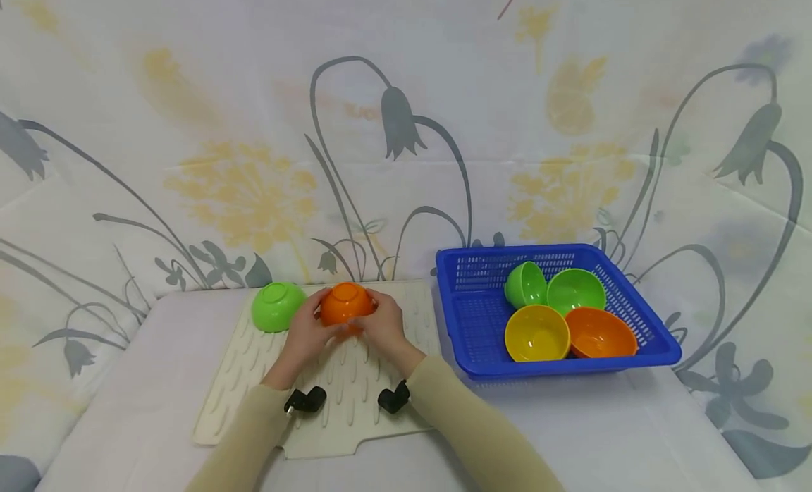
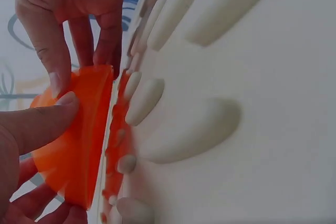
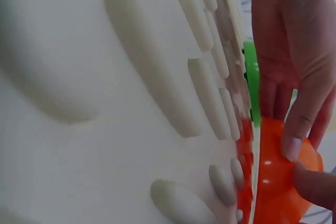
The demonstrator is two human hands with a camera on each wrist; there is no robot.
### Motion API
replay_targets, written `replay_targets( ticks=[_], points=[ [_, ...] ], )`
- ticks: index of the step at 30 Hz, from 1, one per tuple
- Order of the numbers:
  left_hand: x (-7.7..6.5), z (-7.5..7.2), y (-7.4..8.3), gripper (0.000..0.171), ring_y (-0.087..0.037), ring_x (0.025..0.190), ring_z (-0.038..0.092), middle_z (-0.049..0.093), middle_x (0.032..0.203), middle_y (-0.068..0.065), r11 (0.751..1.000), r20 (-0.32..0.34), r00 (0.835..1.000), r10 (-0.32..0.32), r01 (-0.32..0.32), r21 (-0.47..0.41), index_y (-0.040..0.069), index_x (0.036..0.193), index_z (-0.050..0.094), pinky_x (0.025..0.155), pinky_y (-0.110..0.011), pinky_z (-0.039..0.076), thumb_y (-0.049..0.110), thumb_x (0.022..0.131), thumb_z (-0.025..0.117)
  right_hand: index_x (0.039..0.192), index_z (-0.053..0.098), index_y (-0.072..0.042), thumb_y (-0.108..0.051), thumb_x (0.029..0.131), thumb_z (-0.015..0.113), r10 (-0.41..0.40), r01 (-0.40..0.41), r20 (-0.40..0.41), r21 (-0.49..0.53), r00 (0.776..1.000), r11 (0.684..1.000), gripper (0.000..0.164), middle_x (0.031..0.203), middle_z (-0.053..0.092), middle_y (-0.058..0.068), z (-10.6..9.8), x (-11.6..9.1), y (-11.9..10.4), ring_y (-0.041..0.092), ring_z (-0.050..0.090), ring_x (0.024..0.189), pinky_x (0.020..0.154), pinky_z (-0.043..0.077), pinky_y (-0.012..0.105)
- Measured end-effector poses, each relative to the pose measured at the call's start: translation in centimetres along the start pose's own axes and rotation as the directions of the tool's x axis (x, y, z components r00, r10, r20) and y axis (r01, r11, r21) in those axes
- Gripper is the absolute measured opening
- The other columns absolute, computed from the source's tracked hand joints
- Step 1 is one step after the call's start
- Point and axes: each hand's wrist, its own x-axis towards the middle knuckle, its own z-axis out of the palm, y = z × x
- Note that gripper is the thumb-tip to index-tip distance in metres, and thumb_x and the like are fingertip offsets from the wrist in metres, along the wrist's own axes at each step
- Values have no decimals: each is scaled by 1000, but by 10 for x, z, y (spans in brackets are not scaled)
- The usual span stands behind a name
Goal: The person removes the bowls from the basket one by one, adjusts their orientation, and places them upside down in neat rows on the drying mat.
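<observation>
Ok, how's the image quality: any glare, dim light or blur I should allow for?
Head view: bright, fairly even light, blue basket clear; left wrist view: dimmer, orange tint cast on the white mat beside the orange bowl; right wrist view: also dim, small glints on that bowl, and the ridge at the left edge out of focus.

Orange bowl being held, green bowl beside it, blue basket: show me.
Held orange bowl (image 1: 346,306): head view, outer side.
Green bowl (image 1: 276,311): head view, outer side.
Blue basket (image 1: 552,369): head view, front rim.

orange bowl (image 1: 346,299): smooth glossy plastic | cream mat (image 1: 336,435): matt, ridged | blue basket (image 1: 552,369): plastic | sleeves (image 1: 488,428): cloth
</observation>
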Motion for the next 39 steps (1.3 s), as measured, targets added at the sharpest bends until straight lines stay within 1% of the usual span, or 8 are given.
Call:
replay_targets(
  ticks=[3, 8, 15, 20, 24, 27, 30, 39],
  points=[
    [6, -3, -2, 75, -37, 141, 34, 38, 153, -19, 1000, 9, 1000, 5, -4, -20, 1, 151, 37, 114, -51, 31, 9, 88, 76, 135, 60, -2, -1, 78, 83, -5, 4, -28, -19, 1000, 1000, 62, 142, 54, 16, 4, 4, -2, 32, 50, 131, 109, 40, 42],
    [14, -5, -3, 70, -37, 141, 34, 40, 153, -19, 1000, -3, 1000, 0, 0, -25, 2, 150, 39, 114, -50, 32, 10, 89, 74, 140, 57, -4, -9, 82, 82, -15, 15, 9, -11, 1000, 1000, 64, 150, 46, 15, 6, 6, -4, 32, 43, 138, 113, 34, 42],
    [19, -4, 2, 71, -39, 139, 37, 42, 151, -20, 999, -8, 1000, -29, 30, 45, 1, 150, 40, 113, -51, 33, 16, 89, 75, 145, 51, -5, -7, 85, 78, -27, 28, 60, -18, 998, 999, 66, 149, 48, 13, 4, 6, -1, 30, 44, 137, 114, 33, 42],
    [21, -2, 6, 72, -39, 137, 40, 43, 150, -20, 997, -7, 998, -63, 63, 49, 2, 149, 42, 112, -52, 34, 21, 89, 77, 147, 50, -8, -3, 88, 74, 2, -4, 81, 32, 997, 999, 64, 151, 46, 12, 2, 6, 1, 30, 43, 138, 114, 33, 42],
    [23, -3, 5, 69, -40, 136, 40, 44, 148, -22, 994, -8, 999, -52, 52, 95, 1, 147, 44, 112, -52, 34, 20, 89, 76, 146, 52, -10, -5, 89, 74, 13, -18, 87, 62, 996, 998, 62, 151, 46, 10, 1, 6, 2, 29, 44, 138, 113, 34, 42],
    [25, -4, 2, 67, -41, 135, 41, 46, 146, -24, 988, -18, 999, -29, 32, 152, -1, 145, 47, 112, -53, 33, 18, 89, 77, 144, 54, -10, -8, 89, 75, 1, -6, 79, 71, 997, 997, 59, 147, 51, 9, 0, 5, 3, 28, 47, 135, 112, 36, 42],
    [25, -4, 1, 65, -42, 134, 42, 47, 144, -25, 985, -26, 999, -25, 29, 168, -2, 144, 48, 112, -54, 34, 16, 88, 77, 142, 56, -9, -9, 89, 74, -2, -4, 68, 92, 998, 996, 55, 143, 56, 9, -1, 4, 4, 28, 49, 133, 111, 38, 42],
    [20, -2, 2, 64, -41, 130, 45, 49, 140, -24, 991, -42, 999, -33, 38, 125, -1, 143, 50, 111, -53, 36, 14, 88, 77, 132, 65, -9, 2, 90, 68, -4, 10, -27, 235, 1000, 972, 44, 137, 61, 6, -7, 1, -12, 28, 50, 132, 106, 43, 42]
  ],
)
